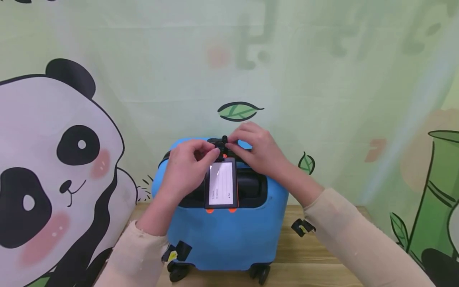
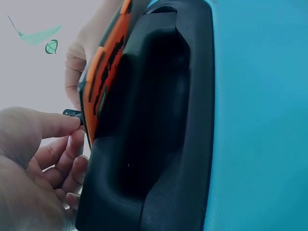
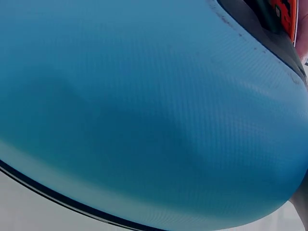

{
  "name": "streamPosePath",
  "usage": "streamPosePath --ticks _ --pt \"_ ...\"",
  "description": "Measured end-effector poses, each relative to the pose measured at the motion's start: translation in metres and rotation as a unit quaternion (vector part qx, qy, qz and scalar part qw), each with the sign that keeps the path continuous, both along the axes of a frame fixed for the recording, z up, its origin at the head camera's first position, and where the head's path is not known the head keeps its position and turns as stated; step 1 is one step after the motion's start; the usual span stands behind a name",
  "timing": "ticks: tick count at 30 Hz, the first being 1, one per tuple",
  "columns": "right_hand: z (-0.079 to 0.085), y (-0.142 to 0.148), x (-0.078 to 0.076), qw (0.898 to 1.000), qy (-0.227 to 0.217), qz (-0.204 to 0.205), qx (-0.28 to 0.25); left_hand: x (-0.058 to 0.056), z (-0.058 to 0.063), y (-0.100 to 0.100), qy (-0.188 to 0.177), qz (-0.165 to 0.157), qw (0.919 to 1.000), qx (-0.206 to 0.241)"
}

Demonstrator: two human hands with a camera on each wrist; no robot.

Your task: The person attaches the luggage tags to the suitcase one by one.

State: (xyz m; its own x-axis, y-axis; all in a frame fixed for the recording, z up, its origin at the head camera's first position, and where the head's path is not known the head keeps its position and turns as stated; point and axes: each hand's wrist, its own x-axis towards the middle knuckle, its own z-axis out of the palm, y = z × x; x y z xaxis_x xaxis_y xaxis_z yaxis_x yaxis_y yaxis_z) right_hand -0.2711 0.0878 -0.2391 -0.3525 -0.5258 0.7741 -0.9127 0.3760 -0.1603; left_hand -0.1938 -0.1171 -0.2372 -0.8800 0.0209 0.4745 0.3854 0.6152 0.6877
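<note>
A blue suitcase (image 1: 222, 239) stands upright with its black handle recess (image 1: 252, 183) facing up. Over the handle lies a luggage tag (image 1: 220, 183) with a white card in a dark frame; its orange back (image 2: 107, 77) shows in the left wrist view. My left hand (image 1: 188, 165) pinches the tag's black strap (image 1: 224, 139) between thumb and forefinger, just above the tag. From the other side my right hand (image 1: 258, 147) pinches near the strap's upright end. Its fingertips partly cover the strap. The right wrist view mostly shows the suitcase's blue shell (image 3: 159, 115).
Black wheels (image 1: 178, 272) under the suitcase rest on a wood-grain surface (image 1: 312, 255). Close behind hangs a pale green backdrop (image 1: 172, 71) printed with a panda (image 1: 32, 119) and leaves. Black clips (image 1: 303, 227) are attached at both sleeves.
</note>
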Motion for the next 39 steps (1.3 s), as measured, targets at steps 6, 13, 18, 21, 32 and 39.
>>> streamPosePath --ticks 6,13,18,21,32,39 --pt "-0.003 0.001 -0.001 0.999 0.051 -0.001 0.016 0.002 0.004 0.0 -0.02 -0.012 0.9996 0.016" --pt "-0.003 0.003 -0.001 0.996 0.08 -0.003 0.033 0.003 0.007 -0.001 -0.046 -0.023 0.998 0.035" --pt "-0.004 0.004 -0.001 0.994 0.097 0.0 0.042 0.003 0.008 0.0 -0.069 -0.027 0.9962 0.047" --pt "-0.003 0.004 0.0 0.993 0.109 0.005 0.046 0.003 0.009 0.0 -0.079 -0.024 0.9955 0.047" --pt "-0.003 0.003 0.004 0.992 0.119 0.005 0.048 0.005 0.014 0.002 -0.091 -0.02 0.9952 0.03" --pt "-0.002 0.002 0.007 0.995 0.092 0.005 0.031 0.006 0.016 0.003 -0.099 -0.02 0.9946 0.024"
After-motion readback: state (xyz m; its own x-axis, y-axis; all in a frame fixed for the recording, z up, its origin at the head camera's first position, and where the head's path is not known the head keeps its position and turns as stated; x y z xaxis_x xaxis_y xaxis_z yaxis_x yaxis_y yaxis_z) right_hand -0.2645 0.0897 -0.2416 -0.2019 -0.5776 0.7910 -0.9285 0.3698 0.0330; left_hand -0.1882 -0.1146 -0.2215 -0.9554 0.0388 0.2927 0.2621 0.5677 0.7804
